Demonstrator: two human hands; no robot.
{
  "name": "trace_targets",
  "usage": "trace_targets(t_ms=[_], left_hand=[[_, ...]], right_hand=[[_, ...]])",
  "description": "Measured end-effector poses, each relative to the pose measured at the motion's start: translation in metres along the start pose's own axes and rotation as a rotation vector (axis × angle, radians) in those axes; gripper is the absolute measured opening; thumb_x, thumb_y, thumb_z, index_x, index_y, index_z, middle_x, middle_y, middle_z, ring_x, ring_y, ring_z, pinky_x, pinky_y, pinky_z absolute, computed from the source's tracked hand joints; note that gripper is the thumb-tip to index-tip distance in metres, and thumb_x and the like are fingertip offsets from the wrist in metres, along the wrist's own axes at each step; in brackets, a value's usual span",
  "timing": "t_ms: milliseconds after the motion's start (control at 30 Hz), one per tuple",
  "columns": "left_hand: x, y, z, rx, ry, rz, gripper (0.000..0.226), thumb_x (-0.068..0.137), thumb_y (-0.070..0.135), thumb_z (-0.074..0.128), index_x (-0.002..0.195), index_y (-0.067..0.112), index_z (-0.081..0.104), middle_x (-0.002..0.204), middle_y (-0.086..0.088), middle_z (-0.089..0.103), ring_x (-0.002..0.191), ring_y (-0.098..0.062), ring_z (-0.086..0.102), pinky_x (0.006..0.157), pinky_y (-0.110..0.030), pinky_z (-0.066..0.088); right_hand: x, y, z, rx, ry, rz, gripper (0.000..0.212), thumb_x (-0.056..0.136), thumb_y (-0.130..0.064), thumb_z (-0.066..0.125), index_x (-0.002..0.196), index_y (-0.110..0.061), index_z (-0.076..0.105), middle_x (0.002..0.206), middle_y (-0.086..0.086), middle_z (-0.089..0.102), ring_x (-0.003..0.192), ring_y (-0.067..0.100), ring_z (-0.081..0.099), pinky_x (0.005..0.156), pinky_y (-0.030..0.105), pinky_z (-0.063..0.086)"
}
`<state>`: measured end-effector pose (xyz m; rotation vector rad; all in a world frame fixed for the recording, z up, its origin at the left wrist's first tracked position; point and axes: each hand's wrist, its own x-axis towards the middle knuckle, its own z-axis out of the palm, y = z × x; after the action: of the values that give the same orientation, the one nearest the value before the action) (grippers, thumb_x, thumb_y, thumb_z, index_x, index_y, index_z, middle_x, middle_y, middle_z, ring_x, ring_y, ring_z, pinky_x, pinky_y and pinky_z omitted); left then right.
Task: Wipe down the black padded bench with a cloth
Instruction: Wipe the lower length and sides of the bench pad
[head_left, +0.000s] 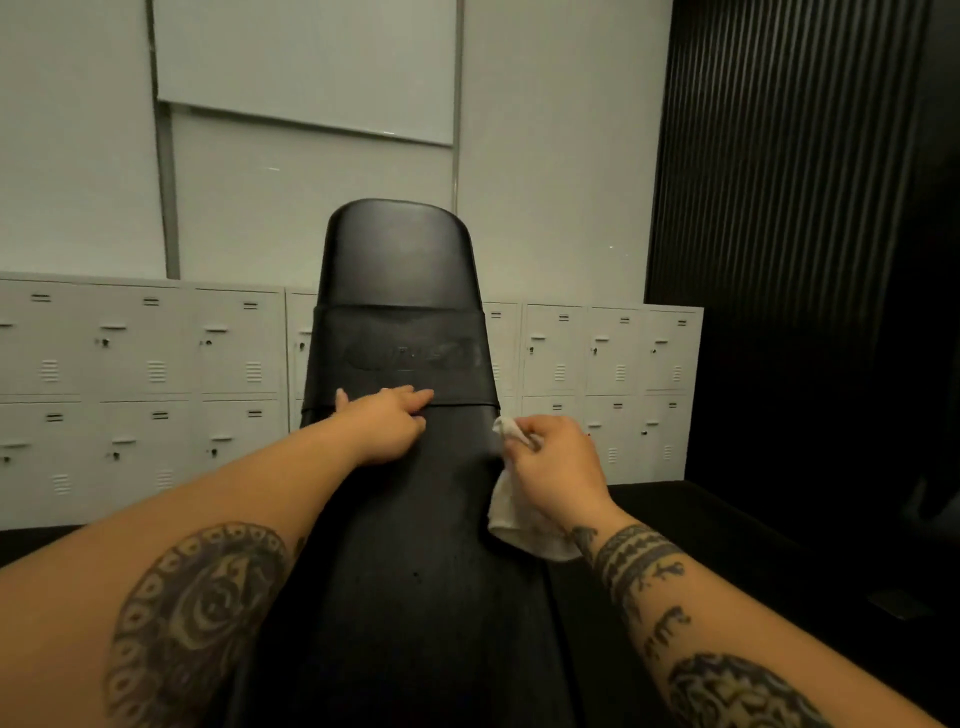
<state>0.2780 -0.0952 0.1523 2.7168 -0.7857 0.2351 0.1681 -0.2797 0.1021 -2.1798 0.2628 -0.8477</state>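
Observation:
The black padded bench runs away from me up the middle of the view, its back pad rising toward the wall and a dark band with a faint logo across it. My left hand rests on the pad just below that band, fingers stretched forward and touching the surface. My right hand grips a white cloth at the bench's right edge. The cloth hangs down below my fist beside the pad.
A low row of grey lockers stands behind the bench along a pale wall. A dark ribbed panel fills the right side. Black flooring lies on both sides of the bench.

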Motion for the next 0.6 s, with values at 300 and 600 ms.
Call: trace_targets(t_ms=[300,600], left_hand=[[-0.059,-0.016,-0.001,-1.039,0.146,-0.003,0.053,0.093,0.063,0.057,0.136,0.034,0.061,0.122,0.005,0.072,0.114,-0.015,0.067,0.104,-0.041,0.051],[-0.078,-0.116,-0.019,-0.709,0.681,-0.309,0.019,0.104,0.044,0.051,0.12,0.034,0.054,0.095,0.01,0.062,0.089,-0.017,0.063,0.067,-0.031,0.045]], right_hand=[[-0.011,-0.094,0.056,0.873,-0.256,0.138,0.018,0.099,-0.03,0.059,0.108,-0.019,0.07,0.101,0.002,0.076,0.097,0.019,0.072,0.082,0.034,0.059],[0.021,-0.022,0.04,-0.18,-0.031,0.164,0.064,0.085,-0.04,0.073,0.143,-0.024,0.051,0.138,0.005,0.057,0.124,0.029,0.054,0.106,0.04,0.045]])
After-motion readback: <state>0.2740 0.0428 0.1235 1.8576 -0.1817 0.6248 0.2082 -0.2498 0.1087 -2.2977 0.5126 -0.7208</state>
